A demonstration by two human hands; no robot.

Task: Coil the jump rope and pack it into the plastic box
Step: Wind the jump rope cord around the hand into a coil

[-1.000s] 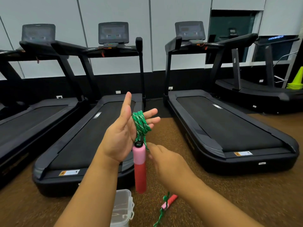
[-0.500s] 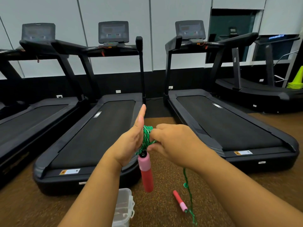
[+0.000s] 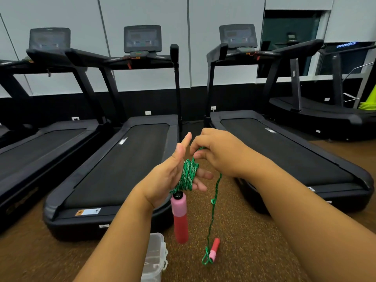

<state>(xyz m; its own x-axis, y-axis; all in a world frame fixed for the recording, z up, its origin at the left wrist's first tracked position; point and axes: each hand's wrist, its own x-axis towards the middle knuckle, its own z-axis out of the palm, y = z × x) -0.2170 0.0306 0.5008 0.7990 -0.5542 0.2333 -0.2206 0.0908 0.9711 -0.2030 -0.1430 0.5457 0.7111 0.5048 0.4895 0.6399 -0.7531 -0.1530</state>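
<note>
A green jump rope (image 3: pixel 187 176) is wound in several turns around the fingers of my left hand (image 3: pixel 168 176), which is held upright with the palm facing right. One pink and red handle (image 3: pixel 180 216) hangs from the coil just below that hand. My right hand (image 3: pixel 215 153) pinches the free strand above the coil. From there the strand drops to the second handle (image 3: pixel 214 250), which lies on the floor. A clear plastic box (image 3: pixel 154 259) stands on the floor below my left forearm, partly hidden by it.
Black treadmills stand in a row ahead: one (image 3: pixel 114 169) behind my left hand, one (image 3: pixel 284 159) at the right. The floor (image 3: pixel 244 241) is brown speckled rubber. Yellow cones (image 3: pixel 369 102) are stacked at the far right.
My right hand has lifted above the coil, laying another turn over my left fingers. The free strand has shortened and the floor handle has shifted slightly.
</note>
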